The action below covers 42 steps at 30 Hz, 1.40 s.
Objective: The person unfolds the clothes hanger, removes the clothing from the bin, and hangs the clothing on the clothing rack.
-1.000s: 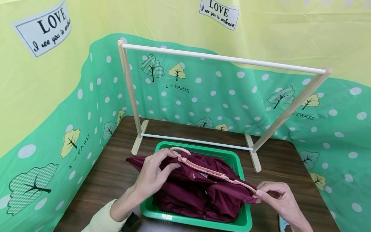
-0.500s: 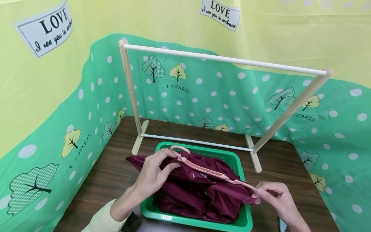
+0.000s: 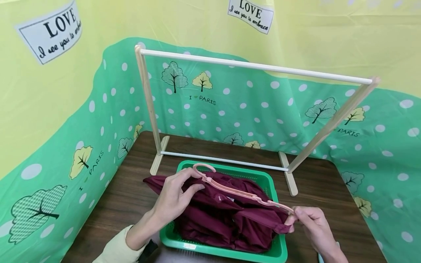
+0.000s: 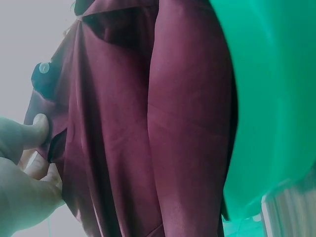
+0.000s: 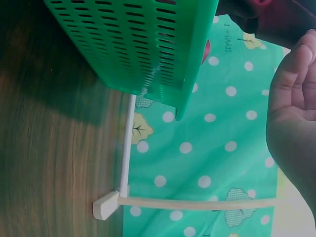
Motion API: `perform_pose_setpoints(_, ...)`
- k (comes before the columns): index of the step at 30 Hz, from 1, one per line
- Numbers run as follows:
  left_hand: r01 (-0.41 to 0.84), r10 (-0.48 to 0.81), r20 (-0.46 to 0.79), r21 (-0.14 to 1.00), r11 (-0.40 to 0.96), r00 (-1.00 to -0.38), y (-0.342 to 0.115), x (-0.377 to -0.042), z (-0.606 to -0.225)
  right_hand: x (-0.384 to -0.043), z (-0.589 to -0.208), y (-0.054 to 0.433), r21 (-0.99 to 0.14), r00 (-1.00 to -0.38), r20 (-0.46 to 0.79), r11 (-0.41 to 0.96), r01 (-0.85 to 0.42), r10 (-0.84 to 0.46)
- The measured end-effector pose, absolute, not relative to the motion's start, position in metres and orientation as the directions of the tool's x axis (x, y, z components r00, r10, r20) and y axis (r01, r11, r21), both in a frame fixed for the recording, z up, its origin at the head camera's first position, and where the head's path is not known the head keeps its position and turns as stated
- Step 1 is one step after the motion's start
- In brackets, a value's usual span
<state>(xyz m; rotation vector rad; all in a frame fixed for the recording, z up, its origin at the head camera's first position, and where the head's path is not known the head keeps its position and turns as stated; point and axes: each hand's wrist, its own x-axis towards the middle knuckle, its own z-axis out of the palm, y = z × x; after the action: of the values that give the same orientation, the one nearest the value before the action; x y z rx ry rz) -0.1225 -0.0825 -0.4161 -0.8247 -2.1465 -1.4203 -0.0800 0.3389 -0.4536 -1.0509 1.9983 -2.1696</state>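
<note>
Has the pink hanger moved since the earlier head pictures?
Yes, slightly: in the head view the pink hanger sits a little higher in the picture, closer to the rack's white lower rod.

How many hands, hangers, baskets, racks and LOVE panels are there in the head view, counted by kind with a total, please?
Hands: 2 (left hand, right hand)
Pink hanger: 1
Green basket: 1
Wooden rack: 1
LOVE panels: 2 (left panel, back panel)
Total: 7
</note>
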Motion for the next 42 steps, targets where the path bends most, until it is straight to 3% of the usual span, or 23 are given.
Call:
perform_pose_setpoints(8, 0.686, 0.245, 0.641, 0.661, 0.305, -0.727, -0.083, -0.123, -0.414, -0.079, -0.448, 0.341, -0.924, -0.806, 0.373, -0.110, -0.365, -0.460)
perform_pose_setpoints(15, 0.677, 0.237, 0.636, 0.661, 0.324, -0.734, -0.083, -0.123, -0.414, -0.084, -0.454, 0.343, -0.893, -0.761, 0.449, -0.215, -0.395, -0.469)
perform_pose_setpoints(30, 0.691, 0.263, 0.639, 0.661, 0.295, -0.723, -0.081, -0.123, -0.411, -0.086, -0.453, 0.339, -0.861, -0.725, 0.507, -0.224, -0.457, -0.466)
perform_pose_setpoints(36, 0.706, 0.263, 0.656, 0.645, 0.293, -0.708, -0.080, -0.123, -0.414, -0.081, -0.446, 0.334, -0.875, -0.785, 0.453, -0.045, -0.481, -0.423)
perform_pose_setpoints(42, 0.713, 0.257, 0.666, 0.634, 0.300, -0.701, -0.077, -0.123, -0.418, -0.070, -0.433, 0.320, -0.898, -0.920, 0.338, 0.222, -0.379, -0.200)
